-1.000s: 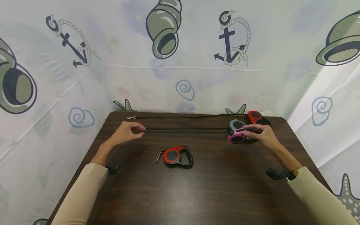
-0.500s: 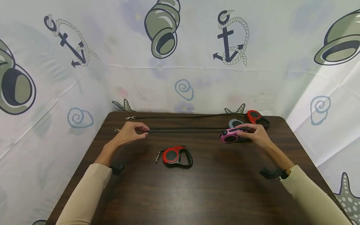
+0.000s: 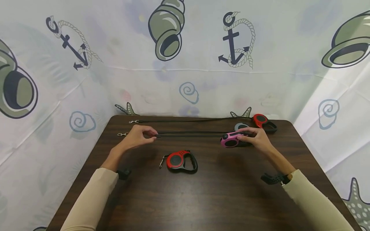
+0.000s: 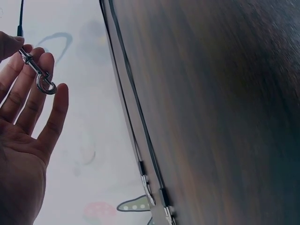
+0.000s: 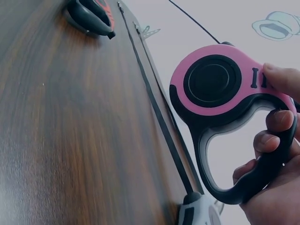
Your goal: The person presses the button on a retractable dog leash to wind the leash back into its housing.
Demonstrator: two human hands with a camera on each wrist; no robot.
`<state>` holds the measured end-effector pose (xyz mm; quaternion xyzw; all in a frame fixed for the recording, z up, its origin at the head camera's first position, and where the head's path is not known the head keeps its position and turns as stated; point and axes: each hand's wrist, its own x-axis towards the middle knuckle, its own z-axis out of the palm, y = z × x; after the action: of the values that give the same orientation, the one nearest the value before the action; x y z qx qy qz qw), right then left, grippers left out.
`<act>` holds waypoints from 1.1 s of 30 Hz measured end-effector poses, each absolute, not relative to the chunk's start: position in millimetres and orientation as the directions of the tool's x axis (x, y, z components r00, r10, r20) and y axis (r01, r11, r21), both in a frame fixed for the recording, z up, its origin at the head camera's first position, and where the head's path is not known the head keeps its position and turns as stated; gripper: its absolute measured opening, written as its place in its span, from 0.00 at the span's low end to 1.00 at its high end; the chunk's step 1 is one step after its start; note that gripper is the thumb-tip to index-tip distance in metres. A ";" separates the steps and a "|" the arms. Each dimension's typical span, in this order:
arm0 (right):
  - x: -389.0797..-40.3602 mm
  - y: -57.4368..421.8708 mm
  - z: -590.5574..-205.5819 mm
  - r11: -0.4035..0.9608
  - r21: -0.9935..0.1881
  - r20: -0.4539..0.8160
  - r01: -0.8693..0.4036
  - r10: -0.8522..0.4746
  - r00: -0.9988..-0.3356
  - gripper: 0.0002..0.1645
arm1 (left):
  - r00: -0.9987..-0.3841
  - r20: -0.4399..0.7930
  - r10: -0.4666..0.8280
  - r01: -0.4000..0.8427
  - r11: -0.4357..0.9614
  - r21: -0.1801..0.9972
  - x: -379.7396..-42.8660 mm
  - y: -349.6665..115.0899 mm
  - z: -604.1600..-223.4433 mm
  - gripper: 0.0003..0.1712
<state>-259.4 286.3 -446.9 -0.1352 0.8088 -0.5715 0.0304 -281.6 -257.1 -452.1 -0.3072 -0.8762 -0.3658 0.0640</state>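
Well, from my remote station I see the right hand [image 3: 255, 138] with its fingers curled round the handle of the pink leash [image 5: 211, 79], held above the brown table [image 3: 188, 199], while the left hand [image 3: 140, 134] pinches the end of the dark cord [image 3: 190, 136] by its metal clip [image 4: 35, 65], other fingers spread. That cord runs straight between the hands, and just beyond it I find a gray leash [image 3: 240, 125], partly hidden by the pink one. A red leash [image 3: 175, 160] lies nearer, between the arms, and a second red leash [image 3: 260, 119] rests toward the far right corner.
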 end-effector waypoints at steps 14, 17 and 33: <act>-261.7 267.1 -451.7 0.210 -0.965 0.097 -0.160 -0.282 -0.955 0.22 | -0.776 0.351 0.524 0.615 0.504 0.607 -286.1 -241.0 -452.2 0.08; -262.3 263.7 -452.0 0.208 -0.964 0.104 -0.168 -0.288 -0.952 0.21 | -0.767 0.359 0.532 0.625 0.493 0.606 -287.0 -238.2 -452.7 0.09; -262.2 244.6 -452.2 0.191 -0.972 0.075 -0.137 -0.301 -0.951 0.23 | -0.769 0.336 0.544 0.612 0.475 0.633 -287.1 -216.3 -450.1 0.08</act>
<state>-262.2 244.6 -452.2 -0.1422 0.7687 -0.6201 0.0662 -287.1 -216.3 -450.1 -0.3372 -0.8575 -0.3861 0.0439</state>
